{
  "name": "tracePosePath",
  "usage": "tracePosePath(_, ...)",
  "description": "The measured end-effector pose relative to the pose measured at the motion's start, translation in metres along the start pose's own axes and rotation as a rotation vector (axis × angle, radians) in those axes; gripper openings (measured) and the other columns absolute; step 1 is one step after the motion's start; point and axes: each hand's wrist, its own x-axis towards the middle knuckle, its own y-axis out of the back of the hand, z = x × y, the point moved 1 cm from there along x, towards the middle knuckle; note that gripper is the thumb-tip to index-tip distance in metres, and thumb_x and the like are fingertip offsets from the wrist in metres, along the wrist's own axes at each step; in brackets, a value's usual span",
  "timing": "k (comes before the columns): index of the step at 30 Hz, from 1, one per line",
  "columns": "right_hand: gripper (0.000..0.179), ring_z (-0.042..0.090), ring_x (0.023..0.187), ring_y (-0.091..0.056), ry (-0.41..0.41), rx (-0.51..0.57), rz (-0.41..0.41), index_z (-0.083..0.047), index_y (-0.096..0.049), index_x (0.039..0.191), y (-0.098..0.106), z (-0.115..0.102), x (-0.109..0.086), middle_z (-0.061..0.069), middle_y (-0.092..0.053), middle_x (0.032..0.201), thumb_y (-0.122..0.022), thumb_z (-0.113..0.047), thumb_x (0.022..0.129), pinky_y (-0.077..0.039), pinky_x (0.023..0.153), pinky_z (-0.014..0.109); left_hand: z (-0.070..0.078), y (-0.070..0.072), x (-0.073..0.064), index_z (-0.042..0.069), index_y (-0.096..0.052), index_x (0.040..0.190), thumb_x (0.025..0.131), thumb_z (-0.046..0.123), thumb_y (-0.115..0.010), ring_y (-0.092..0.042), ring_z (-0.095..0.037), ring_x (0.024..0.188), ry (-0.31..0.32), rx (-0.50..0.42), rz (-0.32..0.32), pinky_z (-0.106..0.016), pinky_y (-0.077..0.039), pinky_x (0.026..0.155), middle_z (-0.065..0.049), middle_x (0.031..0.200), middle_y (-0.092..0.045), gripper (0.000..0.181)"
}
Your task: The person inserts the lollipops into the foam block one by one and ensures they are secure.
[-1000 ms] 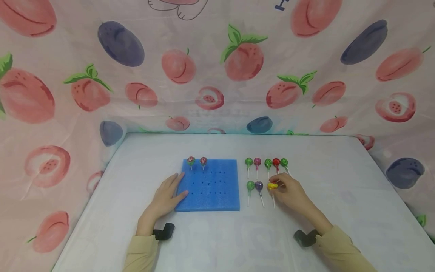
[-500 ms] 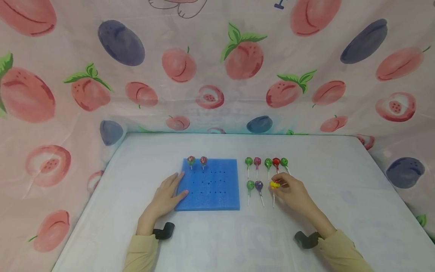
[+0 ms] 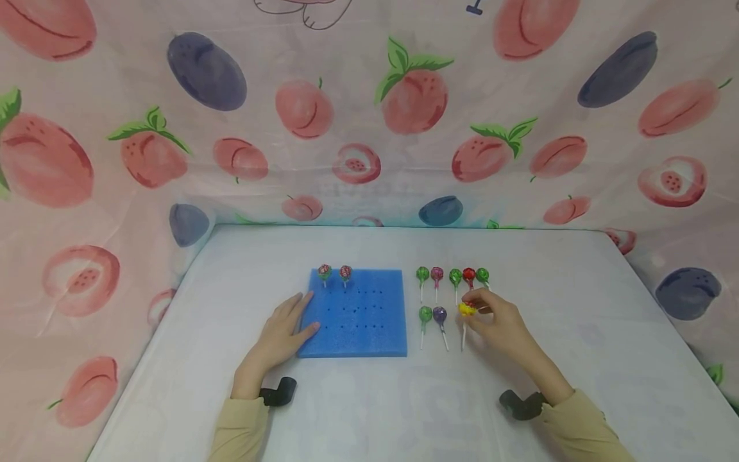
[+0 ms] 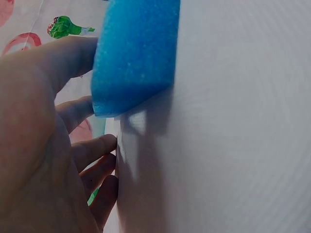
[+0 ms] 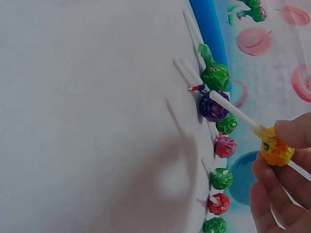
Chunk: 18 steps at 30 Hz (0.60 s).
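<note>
Head view: the right hand (image 3: 498, 319) pinches a yellow lollipop (image 3: 466, 309) above the desk (image 3: 439, 410); the left hand (image 3: 281, 332), outspread, touches the blue foam board (image 3: 355, 319).

One lollipop (image 5: 278, 151) is yellow (with orange patches), the board (image 3: 378, 340) blue, the backdrop (image 3: 358, 64) pink, fruit-printed.

The head view looks forward and down over the counter (image 3: 392, 410); each wrist view peers close along it, both catching the board (image 3: 369, 340).
</note>
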Motion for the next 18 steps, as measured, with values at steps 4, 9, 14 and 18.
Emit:
tracePosePath(4,0.032,0.029,0.102,-0.062,0.007,0.014,0.006,-0.006,-0.059,0.114,0.003,-0.004,0.001,0.011,-0.068,0.108,-0.07,-0.003,0.084,-0.053,0.092,0.05,0.0,0.0,0.0,0.013,-0.024,0.154,0.097,0.039,-0.052,-0.02,-0.044,0.145,-0.004,0.002,0.005,-0.068,-0.019,0.113,-0.022,0.158,-0.023,0.068)
tracePosePath(9,0.032,0.029,0.102,-0.062,0.02,0.019,0.018,-0.005,-0.06,0.113,0.005,-0.012,0.002,0.012,-0.068,0.108,-0.071,-0.001,0.083,-0.054,0.091,0.049,0.002,0.0,0.0,0.013,-0.024,0.153,0.097,0.039,-0.053,-0.02,-0.044,0.145,-0.003,0.001,0.004,-0.068,-0.02,0.113,-0.022,0.158,-0.024,0.068)
tracePosePath(14,0.033,0.029,0.101,-0.062,0.026,0.024,0.027,-0.006,-0.059,0.112,0.006,-0.019,0.005,0.012,-0.068,0.108,-0.071,0.0,0.083,-0.053,0.092,0.05,0.003,0.002,-0.001,0.013,-0.024,0.153,0.097,0.039,-0.053,-0.019,-0.044,0.146,0.007,-0.003,-0.003,-0.068,-0.019,0.113,-0.022,0.158,-0.023,0.068)
tracePosePath(18,0.034,0.028,0.101,-0.062,0.044,0.028,0.038,-0.006,-0.059,0.113,0.007,-0.023,0.007,0.012,-0.068,0.108,-0.071,0.001,0.082,-0.054,0.092,0.05,0.004,0.003,-0.001,0.013,-0.024,0.153,0.097,0.038,-0.053,-0.019,-0.044,0.146,0.01,-0.003,-0.006,-0.068,-0.019,0.113,-0.022,0.158,-0.023,0.068)
